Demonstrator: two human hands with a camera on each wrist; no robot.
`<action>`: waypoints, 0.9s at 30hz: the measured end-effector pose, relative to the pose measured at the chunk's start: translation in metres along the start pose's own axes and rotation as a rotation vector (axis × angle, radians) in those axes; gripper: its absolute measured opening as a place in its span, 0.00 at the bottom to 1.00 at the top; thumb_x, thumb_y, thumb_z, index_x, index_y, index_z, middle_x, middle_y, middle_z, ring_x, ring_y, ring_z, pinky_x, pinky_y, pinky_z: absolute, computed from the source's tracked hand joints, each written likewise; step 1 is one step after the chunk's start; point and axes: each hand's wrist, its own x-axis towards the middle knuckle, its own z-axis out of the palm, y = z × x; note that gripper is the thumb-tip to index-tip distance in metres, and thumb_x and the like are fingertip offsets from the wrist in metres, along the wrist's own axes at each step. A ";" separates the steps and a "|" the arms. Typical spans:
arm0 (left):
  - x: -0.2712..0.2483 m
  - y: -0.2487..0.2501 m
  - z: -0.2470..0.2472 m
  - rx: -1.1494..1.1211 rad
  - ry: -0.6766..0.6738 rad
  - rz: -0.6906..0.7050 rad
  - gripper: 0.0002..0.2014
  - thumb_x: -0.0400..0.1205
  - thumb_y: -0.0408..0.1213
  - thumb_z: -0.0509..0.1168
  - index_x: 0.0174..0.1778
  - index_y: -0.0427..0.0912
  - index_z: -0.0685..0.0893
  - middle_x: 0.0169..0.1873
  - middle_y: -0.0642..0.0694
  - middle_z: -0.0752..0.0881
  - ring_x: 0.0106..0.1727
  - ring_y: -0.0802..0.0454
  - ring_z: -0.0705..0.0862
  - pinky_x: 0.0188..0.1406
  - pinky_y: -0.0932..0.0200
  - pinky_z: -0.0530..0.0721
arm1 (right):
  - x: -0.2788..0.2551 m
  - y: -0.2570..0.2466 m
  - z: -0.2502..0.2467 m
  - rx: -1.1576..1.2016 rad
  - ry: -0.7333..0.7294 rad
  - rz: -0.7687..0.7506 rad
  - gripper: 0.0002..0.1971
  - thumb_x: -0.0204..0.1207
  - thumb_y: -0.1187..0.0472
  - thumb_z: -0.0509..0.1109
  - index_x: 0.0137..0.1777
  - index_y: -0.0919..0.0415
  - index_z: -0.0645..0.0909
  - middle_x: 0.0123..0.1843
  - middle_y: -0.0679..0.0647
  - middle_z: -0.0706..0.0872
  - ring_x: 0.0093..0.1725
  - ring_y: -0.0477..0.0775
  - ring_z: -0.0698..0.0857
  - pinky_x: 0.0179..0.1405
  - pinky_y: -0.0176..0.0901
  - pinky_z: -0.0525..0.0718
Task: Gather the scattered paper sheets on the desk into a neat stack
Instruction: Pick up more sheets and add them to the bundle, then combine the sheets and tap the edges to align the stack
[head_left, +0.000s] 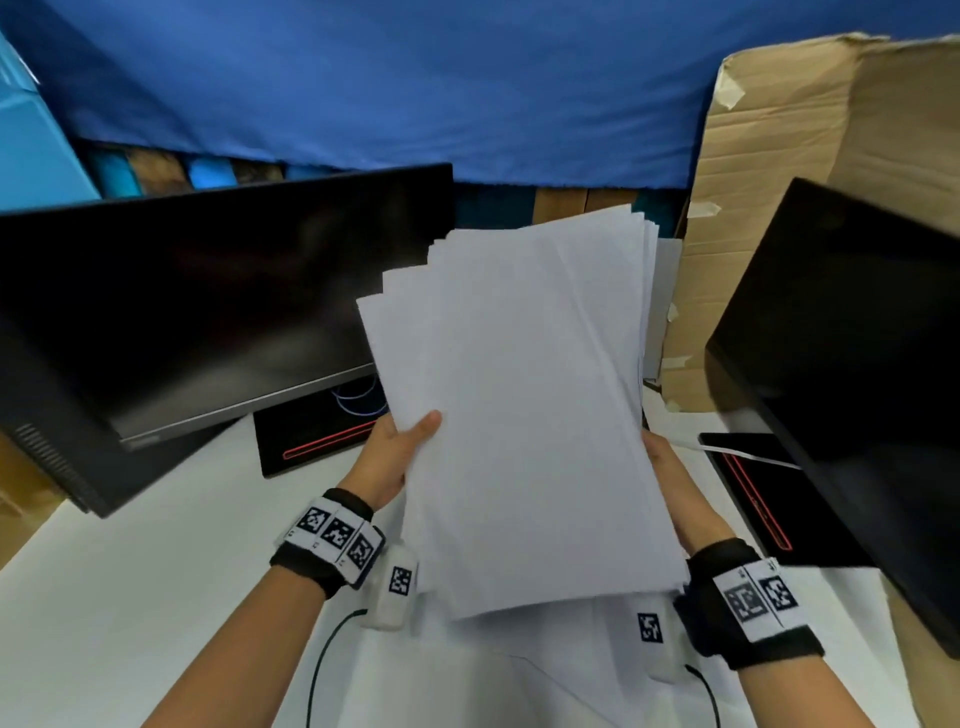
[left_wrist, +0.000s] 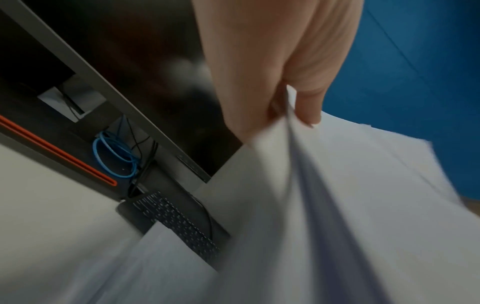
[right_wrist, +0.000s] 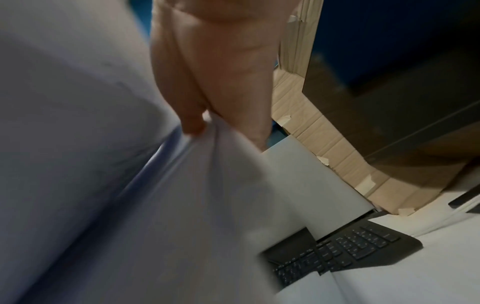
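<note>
A thick bundle of white paper sheets (head_left: 524, 395) is held up above the desk, its far edges fanned and uneven. My left hand (head_left: 400, 452) grips its left edge, thumb on top. My right hand (head_left: 667, 467) grips the right edge. The left wrist view shows the left hand (left_wrist: 280, 86) pinching the sheets (left_wrist: 350, 195) between thumb and fingers. In the right wrist view the right hand (right_wrist: 207, 98) pinches the sheets (right_wrist: 130, 185) the same way. More loose sheets (head_left: 571, 670) lie flat on the desk beneath the bundle.
A dark monitor (head_left: 208, 296) stands at the left and another monitor (head_left: 852, 374) at the right. Torn cardboard (head_left: 810, 156) leans at the back right. A black keyboard (right_wrist: 345, 253) lies partly under sheets. The white desk (head_left: 130, 597) extends at the front left.
</note>
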 end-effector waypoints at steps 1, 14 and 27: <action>-0.002 -0.001 0.005 0.035 0.003 0.029 0.20 0.80 0.31 0.62 0.69 0.35 0.74 0.54 0.47 0.86 0.47 0.58 0.89 0.48 0.62 0.88 | 0.002 0.000 0.002 0.071 0.006 0.021 0.11 0.82 0.54 0.55 0.51 0.55 0.78 0.42 0.48 0.84 0.43 0.46 0.82 0.37 0.28 0.81; -0.026 0.021 0.021 0.090 -0.145 0.237 0.32 0.49 0.57 0.80 0.48 0.53 0.84 0.42 0.58 0.92 0.46 0.58 0.89 0.41 0.64 0.87 | -0.009 -0.004 0.005 0.073 -0.012 -0.179 0.18 0.66 0.70 0.75 0.50 0.47 0.81 0.51 0.47 0.87 0.47 0.38 0.87 0.39 0.26 0.85; -0.034 0.025 0.014 0.122 -0.148 0.297 0.30 0.51 0.56 0.80 0.49 0.53 0.83 0.42 0.59 0.92 0.47 0.60 0.89 0.41 0.65 0.87 | -0.016 -0.016 0.012 0.100 0.003 -0.226 0.15 0.67 0.70 0.74 0.48 0.49 0.82 0.48 0.46 0.87 0.45 0.42 0.88 0.45 0.33 0.85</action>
